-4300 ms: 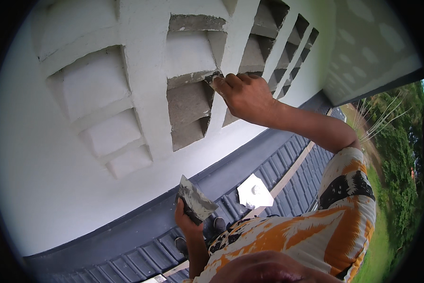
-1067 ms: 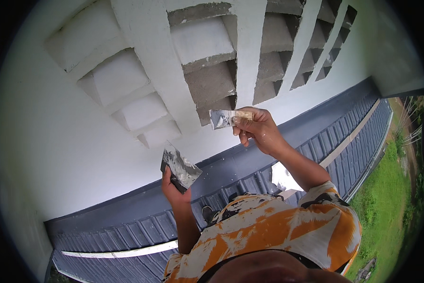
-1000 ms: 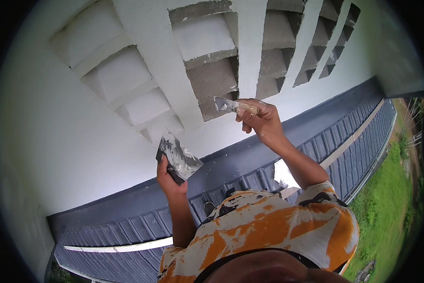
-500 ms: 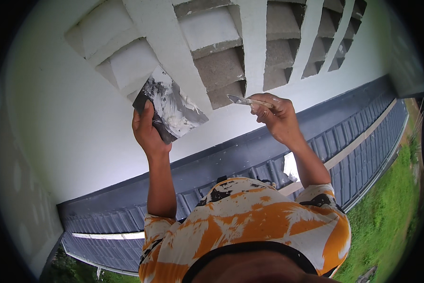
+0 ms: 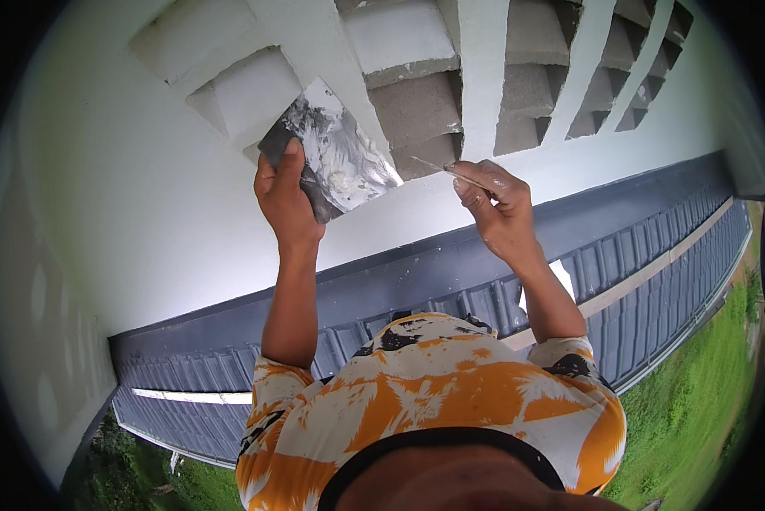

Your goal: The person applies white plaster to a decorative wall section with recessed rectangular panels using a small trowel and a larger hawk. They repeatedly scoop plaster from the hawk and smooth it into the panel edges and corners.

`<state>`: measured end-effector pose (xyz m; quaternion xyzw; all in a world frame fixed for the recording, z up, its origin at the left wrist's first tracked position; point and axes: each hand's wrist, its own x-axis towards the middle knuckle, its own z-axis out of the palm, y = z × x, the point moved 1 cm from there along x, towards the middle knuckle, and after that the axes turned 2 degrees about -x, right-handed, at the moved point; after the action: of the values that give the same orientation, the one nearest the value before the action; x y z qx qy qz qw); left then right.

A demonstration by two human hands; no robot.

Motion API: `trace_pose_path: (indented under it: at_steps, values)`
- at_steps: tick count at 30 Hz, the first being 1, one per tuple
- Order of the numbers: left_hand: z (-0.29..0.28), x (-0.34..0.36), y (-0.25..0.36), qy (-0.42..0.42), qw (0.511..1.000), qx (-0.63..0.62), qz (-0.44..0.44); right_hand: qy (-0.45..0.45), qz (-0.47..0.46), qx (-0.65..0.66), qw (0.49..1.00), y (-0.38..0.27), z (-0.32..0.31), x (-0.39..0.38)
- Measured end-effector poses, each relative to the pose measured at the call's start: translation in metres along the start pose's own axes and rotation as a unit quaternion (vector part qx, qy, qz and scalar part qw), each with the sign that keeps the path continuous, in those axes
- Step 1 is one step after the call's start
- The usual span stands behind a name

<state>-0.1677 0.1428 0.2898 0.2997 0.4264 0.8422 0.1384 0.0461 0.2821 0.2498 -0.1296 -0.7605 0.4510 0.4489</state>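
My left hand is closed on the edge of a flat dark rectangular plate, thumb on top. White putty lies smeared over its face. To the right, my right hand pinches a putty knife by its handle. The knife's thin blade is seen nearly edge-on and points left toward the plate, with a gap between them. Putty specks mark the right fingers. Behind both tools is a white wall with recessed block openings, some coated white and others bare grey.
Below the wall runs a dark grey tiled roof with a metal flashing strip along the wall. A pale batten crosses the tiles. A white piece lies behind my right forearm. Green grass shows beyond the roof edge.
The plate has shifted up and right in the picture. The putty knife has turned so its blade shows edge-on, and its tip sits closer to the plate's right side.
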Motion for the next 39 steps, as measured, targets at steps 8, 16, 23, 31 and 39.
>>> trace_pose_path:
  at_steps: [8,16,23,31,39]
  values:
    - [0.021,-0.018,-0.002,0.066,0.983,0.086,0.145,0.009,0.184,0.16,0.97,-0.019,0.018,0.008]
    - [-0.004,-0.047,-0.035,-0.138,0.821,0.369,0.412,-0.012,0.293,0.405,0.866,-0.014,0.057,0.024]
    - [-0.01,-0.028,-0.034,0.051,0.9,0.188,0.39,-0.035,0.372,0.405,0.834,-0.011,0.065,0.002]
    - [-0.012,-0.044,-0.035,-0.126,0.818,0.383,0.411,-0.017,0.361,0.458,0.812,-0.017,0.085,-0.006]
    - [-0.014,-0.044,-0.047,-0.161,0.755,0.398,0.496,0.02,0.354,0.523,0.775,-0.021,0.071,-0.009]
